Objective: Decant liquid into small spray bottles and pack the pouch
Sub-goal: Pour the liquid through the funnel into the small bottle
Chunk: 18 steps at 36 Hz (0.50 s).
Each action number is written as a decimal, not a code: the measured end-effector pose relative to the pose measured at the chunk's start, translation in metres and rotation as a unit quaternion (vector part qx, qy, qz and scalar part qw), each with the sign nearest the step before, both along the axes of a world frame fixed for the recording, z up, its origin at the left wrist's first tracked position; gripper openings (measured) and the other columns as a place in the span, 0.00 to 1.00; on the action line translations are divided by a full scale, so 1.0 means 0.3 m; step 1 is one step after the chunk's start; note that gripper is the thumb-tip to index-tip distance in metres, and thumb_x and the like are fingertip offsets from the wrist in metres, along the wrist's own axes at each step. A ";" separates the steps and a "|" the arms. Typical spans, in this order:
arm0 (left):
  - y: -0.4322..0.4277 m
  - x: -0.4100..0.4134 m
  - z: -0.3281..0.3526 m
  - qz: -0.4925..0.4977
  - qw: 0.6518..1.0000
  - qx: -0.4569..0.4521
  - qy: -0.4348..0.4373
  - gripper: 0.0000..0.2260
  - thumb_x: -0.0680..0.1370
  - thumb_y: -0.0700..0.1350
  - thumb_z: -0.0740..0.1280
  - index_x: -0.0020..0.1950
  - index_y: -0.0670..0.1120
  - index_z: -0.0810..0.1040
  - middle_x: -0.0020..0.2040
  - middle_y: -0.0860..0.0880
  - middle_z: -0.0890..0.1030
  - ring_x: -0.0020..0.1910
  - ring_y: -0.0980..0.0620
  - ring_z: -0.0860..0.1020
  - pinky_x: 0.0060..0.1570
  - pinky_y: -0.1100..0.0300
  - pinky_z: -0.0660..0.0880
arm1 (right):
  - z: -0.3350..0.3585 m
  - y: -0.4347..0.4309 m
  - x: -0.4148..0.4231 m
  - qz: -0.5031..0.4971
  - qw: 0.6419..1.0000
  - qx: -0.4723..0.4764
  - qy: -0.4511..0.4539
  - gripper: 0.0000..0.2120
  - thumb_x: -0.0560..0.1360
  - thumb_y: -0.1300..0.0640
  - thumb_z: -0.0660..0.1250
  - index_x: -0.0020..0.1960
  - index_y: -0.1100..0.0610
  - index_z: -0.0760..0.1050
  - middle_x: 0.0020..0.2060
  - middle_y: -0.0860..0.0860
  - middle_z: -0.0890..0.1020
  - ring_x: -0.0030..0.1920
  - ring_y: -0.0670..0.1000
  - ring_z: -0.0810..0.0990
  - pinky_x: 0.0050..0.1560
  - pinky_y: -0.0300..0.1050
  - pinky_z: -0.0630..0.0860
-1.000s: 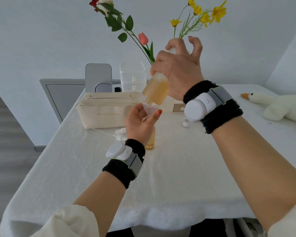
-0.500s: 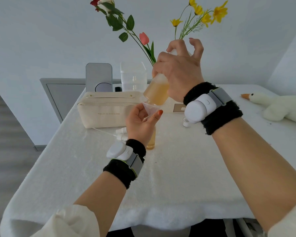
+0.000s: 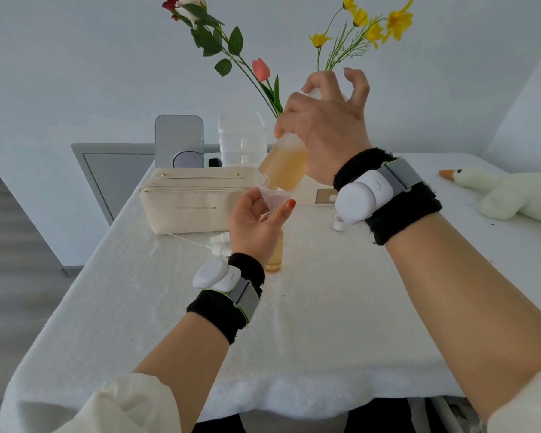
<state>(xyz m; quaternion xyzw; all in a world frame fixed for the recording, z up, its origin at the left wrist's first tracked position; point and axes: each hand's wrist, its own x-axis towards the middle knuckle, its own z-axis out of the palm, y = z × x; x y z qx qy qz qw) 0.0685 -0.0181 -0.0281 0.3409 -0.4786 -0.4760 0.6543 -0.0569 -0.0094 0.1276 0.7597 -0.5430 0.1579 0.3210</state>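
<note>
1. Fingers point(image 3: 355, 89) of the right hand point(image 3: 325, 129) are curled round the base end of a large bottle point(image 3: 283, 168) and grip it just above the centre of the frame. The topmost ones are arched over its end.
2. That large bottle is tipped neck-down toward the lower left. Amber liquid fills its lower half, and its neck meets the mouth of a clear funnel point(image 3: 274, 198).
3. Just below, the left hand point(image 3: 253, 223) pinches the funnel's rim between the thumb, which has an orange nail, and the other fingers.
4. Under the funnel a small spray bottle point(image 3: 275, 256) stands upright on the table point(image 3: 325, 323), holding amber liquid. The left hand hides its neck, so I cannot tell whether the funnel's spout sits inside.
5. Left of centre, a cream pouch point(image 3: 194, 203) lies lengthwise on the table, behind the left hand.
6. Two white spray pumps point(image 3: 219, 240) lie between the pouch and the left wrist, with a thin tube stretching left.
7. On the table just beside the right wrist sits a small white cap point(image 3: 338, 221).
8. At the right edge of the frame lies a plush goose point(image 3: 512, 195).
9. Behind the pouch stand a grey stand point(image 3: 179, 140) and a clear drawer box point(image 3: 242, 139), and flowers point(image 3: 372, 26) rise along the top.
</note>
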 end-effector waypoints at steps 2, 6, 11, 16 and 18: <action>0.001 0.001 0.000 0.000 1.000 0.001 0.001 0.17 0.73 0.36 0.78 0.58 0.38 0.78 0.49 0.47 0.86 0.48 0.54 0.84 0.50 0.60 0.81 | -0.001 -0.001 -0.001 -0.001 1.000 -0.001 -0.002 0.26 0.62 0.70 0.68 0.54 0.46 0.80 0.53 0.42 0.79 0.71 0.56 0.64 0.72 0.66 0.48; 0.004 0.001 -0.001 -0.001 1.000 0.001 0.001 0.17 0.73 0.37 0.78 0.58 0.37 0.78 0.49 0.45 0.86 0.48 0.53 0.84 0.50 0.59 0.81 | -0.001 -0.001 -0.002 -0.002 1.000 -0.004 -0.007 0.26 0.62 0.70 0.68 0.54 0.46 0.80 0.53 0.42 0.79 0.71 0.56 0.64 0.72 0.66 0.48; 0.004 0.002 0.002 -0.002 1.000 -0.003 -0.003 0.13 0.72 0.37 0.78 0.54 0.43 0.79 0.46 0.52 0.86 0.47 0.56 0.84 0.48 0.61 0.81 | -0.004 -0.002 -0.001 0.002 1.000 0.000 -0.014 0.25 0.63 0.70 0.67 0.52 0.46 0.80 0.52 0.42 0.79 0.70 0.55 0.65 0.72 0.66 0.49; 0.005 0.001 0.002 -0.002 1.000 -0.004 -0.001 0.14 0.72 0.37 0.78 0.54 0.45 0.79 0.45 0.53 0.87 0.47 0.56 0.84 0.49 0.60 0.82 | -0.003 -0.003 -0.002 0.006 1.000 0.002 -0.018 0.25 0.62 0.70 0.67 0.52 0.46 0.80 0.52 0.42 0.79 0.70 0.55 0.65 0.72 0.66 0.49; 0.004 0.000 0.003 -0.002 1.000 -0.003 0.002 0.14 0.72 0.37 0.78 0.55 0.44 0.79 0.46 0.52 0.87 0.48 0.56 0.84 0.49 0.60 0.82 | -0.003 -0.003 -0.002 0.006 1.000 0.002 -0.017 0.25 0.62 0.70 0.67 0.53 0.46 0.80 0.53 0.42 0.79 0.70 0.55 0.65 0.72 0.66 0.49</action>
